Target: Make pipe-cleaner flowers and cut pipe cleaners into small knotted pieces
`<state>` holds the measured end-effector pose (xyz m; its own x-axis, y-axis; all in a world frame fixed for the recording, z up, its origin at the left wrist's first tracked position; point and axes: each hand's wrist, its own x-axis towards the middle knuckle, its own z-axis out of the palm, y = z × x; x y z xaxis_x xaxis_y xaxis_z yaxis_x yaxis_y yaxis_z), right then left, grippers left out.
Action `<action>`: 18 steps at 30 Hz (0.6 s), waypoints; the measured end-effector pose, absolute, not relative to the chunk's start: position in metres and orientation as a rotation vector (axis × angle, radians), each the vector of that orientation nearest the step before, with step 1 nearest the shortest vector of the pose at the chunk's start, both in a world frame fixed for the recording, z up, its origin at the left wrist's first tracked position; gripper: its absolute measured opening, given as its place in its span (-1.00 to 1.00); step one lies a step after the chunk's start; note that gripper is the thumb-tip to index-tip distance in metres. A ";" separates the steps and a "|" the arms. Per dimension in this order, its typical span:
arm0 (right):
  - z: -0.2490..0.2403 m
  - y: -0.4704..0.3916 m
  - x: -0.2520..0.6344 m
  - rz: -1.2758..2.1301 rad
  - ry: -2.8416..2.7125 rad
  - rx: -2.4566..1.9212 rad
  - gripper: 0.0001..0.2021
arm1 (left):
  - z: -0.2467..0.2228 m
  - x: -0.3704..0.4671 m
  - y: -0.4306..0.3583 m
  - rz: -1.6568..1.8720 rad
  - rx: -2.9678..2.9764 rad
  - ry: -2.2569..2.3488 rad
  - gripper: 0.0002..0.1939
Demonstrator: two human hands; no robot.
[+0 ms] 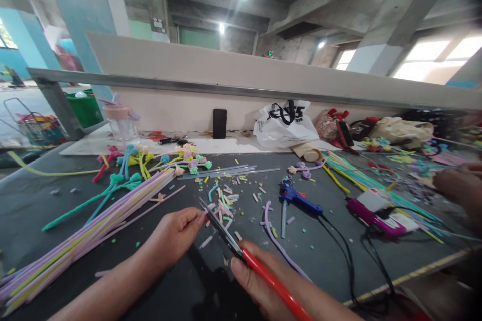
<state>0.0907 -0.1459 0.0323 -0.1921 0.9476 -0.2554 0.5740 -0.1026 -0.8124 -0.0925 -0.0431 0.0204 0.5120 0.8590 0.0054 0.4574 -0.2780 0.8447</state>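
Observation:
My left hand (176, 233) pinches a short lilac pipe cleaner (209, 208) between thumb and fingertips; most of it is hidden in the grip. Red-handled scissors (269, 278) lie in my right hand (254, 268), fingers wrapped round the handles. Their blades point up and left, with the tips at the pipe cleaner beside my left fingertips. Cut pipe cleaner bits (225, 205) are scattered just beyond the blades. To the left of my left forearm rests a bundle of long lilac, pink and yellow pipe cleaners (101, 220).
A blue glue gun (301, 200) and a purple glue gun (372, 215) trail black cords at right. Finished pipe cleaner flowers (192, 163) lie behind the bundle. A phone (220, 124) and a white bag (286, 128) stand at the back. Another person's hand (459, 183) is far right.

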 end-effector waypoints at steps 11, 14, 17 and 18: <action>0.032 -0.145 0.085 1.011 -1.951 -1.702 -0.64 | 0.016 -0.092 -0.043 0.586 1.863 1.104 -0.63; 0.026 -0.146 0.085 0.975 -1.911 -1.683 -0.65 | 0.017 -0.091 -0.043 0.578 1.850 1.108 -0.62; 0.020 -0.146 0.083 0.942 -1.882 -1.718 -0.65 | 0.016 -0.092 -0.042 0.566 1.859 1.111 -0.61; 0.019 -0.146 0.083 0.943 -1.874 -1.727 -0.65 | 0.016 -0.092 -0.042 0.566 1.868 1.108 -0.61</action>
